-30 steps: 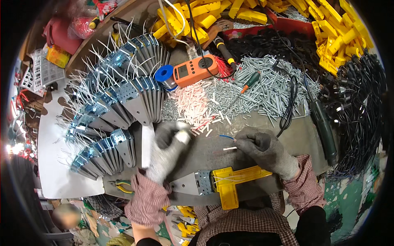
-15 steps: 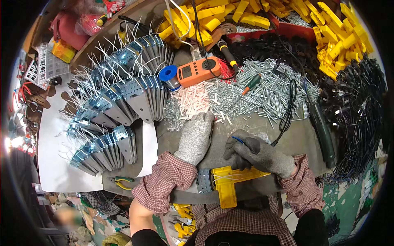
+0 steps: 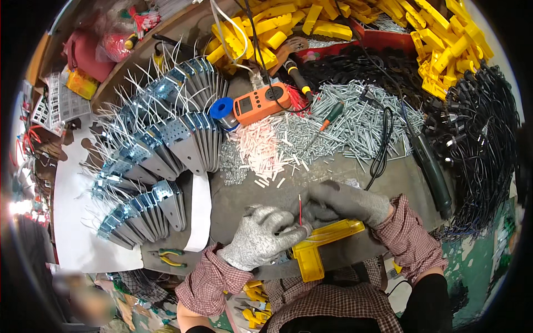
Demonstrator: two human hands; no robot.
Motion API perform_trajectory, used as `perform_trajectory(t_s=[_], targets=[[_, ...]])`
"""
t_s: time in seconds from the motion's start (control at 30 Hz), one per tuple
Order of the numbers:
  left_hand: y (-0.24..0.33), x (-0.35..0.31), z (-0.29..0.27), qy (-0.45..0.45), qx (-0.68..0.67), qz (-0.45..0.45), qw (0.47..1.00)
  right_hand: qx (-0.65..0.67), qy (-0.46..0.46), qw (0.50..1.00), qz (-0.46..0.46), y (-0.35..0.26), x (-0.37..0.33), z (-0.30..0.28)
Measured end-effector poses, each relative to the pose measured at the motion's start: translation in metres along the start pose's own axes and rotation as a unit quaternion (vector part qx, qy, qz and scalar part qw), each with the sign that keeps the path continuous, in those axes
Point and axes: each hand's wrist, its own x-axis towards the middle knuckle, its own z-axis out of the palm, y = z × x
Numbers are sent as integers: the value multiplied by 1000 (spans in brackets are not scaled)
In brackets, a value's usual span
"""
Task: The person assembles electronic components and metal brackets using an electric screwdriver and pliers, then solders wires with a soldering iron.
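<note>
Both my hands wear grey knit gloves and are close together over the near part of the bench. My left hand (image 3: 265,233) is closed in a pinch, and a thin red wire (image 3: 300,210) stands up from its fingertips. My right hand (image 3: 345,203) is curled beside it, slightly blurred; what its fingers grip is hidden. Just below the hands lies a yellow plastic housing (image 3: 310,262) with a long arm pointing right. Pale wires run along that arm. The perforated metal plate at the housing's left is mostly covered by my left hand.
Pink sleeves (image 3: 260,147), clear small parts (image 3: 231,166) and metal pins (image 3: 355,116) lie in heaps ahead. Rows of metal brackets (image 3: 191,144) stand at left, near pliers (image 3: 170,257). An orange meter (image 3: 261,105), solder spool (image 3: 222,110), screwdriver (image 3: 332,115) and black cables (image 3: 472,150) surround them.
My left hand has drawn back from the pink sleeves to meet my right hand above the housing. A red wire now shows between them; the blue piece at my right fingers is out of sight.
</note>
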Motion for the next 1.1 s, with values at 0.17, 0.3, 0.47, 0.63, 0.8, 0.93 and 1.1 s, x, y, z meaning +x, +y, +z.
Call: perform_trajectory(t_s=[0.17, 0.3, 0.47, 0.63, 0.8, 0.93, 1.1], targets=[[4, -7, -3, -15, 73, 36, 997, 36, 240, 970, -26, -10, -1, 3], [7, -4, 0, 3, 61, 59, 996, -23, 126, 989, -75, 0, -15, -1], [8, 0, 3, 19, 22, 3, 1000, -41, 129, 988, -68, -16, -16, 18], [24, 21, 12, 163, -452, -326, 814, -257, 265, 910, -189, -5, -15, 29], [28, 21, 15, 134, -519, -421, 732, -363, 301, 841, -268, 7, -16, 32], [31, 15, 11, 255, -568, -394, 676, -426, 221, 829, -286, 1, -26, 30], [63, -29, 33, 233, -436, -340, 800, -598, 64, 786, -139, 11, -37, 43]])
